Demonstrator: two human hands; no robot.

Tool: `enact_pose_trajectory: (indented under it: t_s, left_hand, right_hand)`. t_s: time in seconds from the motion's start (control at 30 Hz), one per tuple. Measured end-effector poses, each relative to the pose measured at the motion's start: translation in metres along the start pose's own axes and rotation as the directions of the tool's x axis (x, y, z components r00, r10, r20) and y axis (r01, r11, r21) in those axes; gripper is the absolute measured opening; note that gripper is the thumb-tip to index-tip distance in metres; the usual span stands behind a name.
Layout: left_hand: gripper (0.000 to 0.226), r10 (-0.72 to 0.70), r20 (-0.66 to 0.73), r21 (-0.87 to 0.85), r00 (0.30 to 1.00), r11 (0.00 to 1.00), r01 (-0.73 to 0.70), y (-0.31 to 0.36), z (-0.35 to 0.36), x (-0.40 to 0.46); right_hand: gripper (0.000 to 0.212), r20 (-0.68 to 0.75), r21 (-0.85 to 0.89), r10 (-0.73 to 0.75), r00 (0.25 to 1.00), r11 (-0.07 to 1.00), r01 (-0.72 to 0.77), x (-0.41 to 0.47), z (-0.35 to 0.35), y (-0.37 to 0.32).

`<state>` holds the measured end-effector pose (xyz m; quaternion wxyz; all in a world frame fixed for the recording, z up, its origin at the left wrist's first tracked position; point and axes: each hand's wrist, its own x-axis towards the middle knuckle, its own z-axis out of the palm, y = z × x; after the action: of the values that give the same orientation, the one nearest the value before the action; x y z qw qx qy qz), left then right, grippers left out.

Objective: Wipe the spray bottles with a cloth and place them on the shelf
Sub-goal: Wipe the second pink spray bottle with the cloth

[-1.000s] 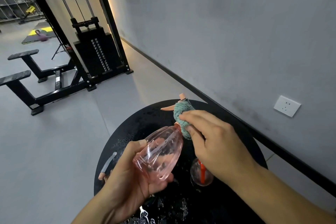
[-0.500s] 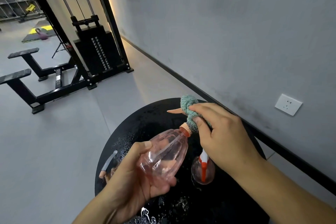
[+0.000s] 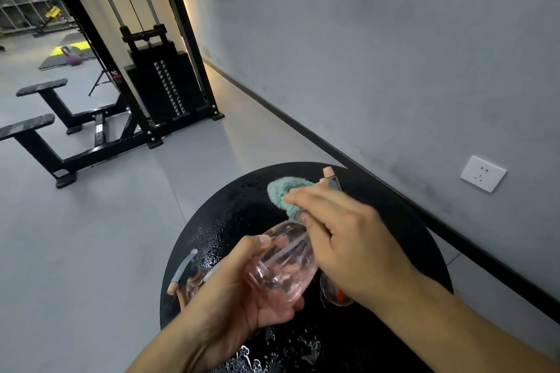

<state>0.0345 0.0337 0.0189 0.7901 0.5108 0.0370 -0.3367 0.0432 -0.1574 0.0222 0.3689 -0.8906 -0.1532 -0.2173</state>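
Wiping the spray head, bottle gripped over the wet surface.

From the head view, my left hand [image 3: 239,297] curls round the pink spray bottle [image 3: 280,263], tilted, base toward me. My right hand [image 3: 342,239] pinches the teal cloth [image 3: 285,194] around its neck, just beyond the left thumb. I should twist the bottle against the cloth, gripping firmly; the black surface [image 3: 394,215] below is wet.
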Motion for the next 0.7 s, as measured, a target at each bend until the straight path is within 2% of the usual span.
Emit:
enact_pose_trajectory:
  t_s: [0.07, 0.17, 0.33, 0.4, 0.47, 0.53, 0.6, 0.7]
  left_hand:
    - [0.044, -0.001, -0.026, 0.01, 1.0, 1.0, 0.001, -0.001, -0.001, 0.0]
    - [0.055, -0.001, -0.035, -0.026, 0.999, 1.0, 0.0, 0.002, -0.004, -0.001]
    - [0.043, 0.003, -0.023, -0.024, 1.0, 1.0, -0.004, 0.004, -0.005, 0.0]
    - [0.047, 0.008, -0.032, -0.039, 0.999, 0.999, -0.009, 0.004, -0.007, -0.002]
    - [0.038, 0.025, -0.03, -0.034, 0.999, 0.999, -0.026, 0.005, -0.007, -0.003]
    - [0.036, 0.025, -0.047, -0.034, 0.999, 0.999, -0.026, 0.006, -0.006, -0.004]
    - [0.041, 0.02, -0.047, -0.051, 0.999, 0.998, -0.023, 0.005, -0.007, -0.003]
    - [0.051, 0.022, -0.056, -0.086, 0.998, 0.996, -0.027, 0.006, -0.008, -0.004]
  right_hand:
    - [0.039, -0.027, 0.001, -0.012, 1.0, 1.0, 0.012, 0.002, 0.001, 0.006]
    - [0.038, -0.1, 0.024, 0.061, 0.993, 0.998, -0.058, 0.008, -0.005, 0.013]
    - [0.036, -0.073, 0.04, -0.017, 0.997, 0.999, 0.02, 0.005, -0.005, 0.007]
    - [0.035, -0.179, 0.04, -0.001, 0.984, 0.999, 0.008, 0.008, -0.011, 0.01]
    - [0.032, -0.294, 0.029, 0.017, 0.956, 1.0, -0.009, 0.011, -0.02, 0.013]
    - [0.031, -0.341, 0.005, 0.025, 0.94, 1.0, -0.025, 0.012, -0.025, 0.016]
    - [0.031, -0.314, -0.002, 0.065, 0.947, 0.998, -0.069, 0.011, -0.023, 0.019]
    - [0.032, -0.168, 0.009, 0.15, 0.974, 0.988, -0.151, 0.009, -0.014, 0.021]
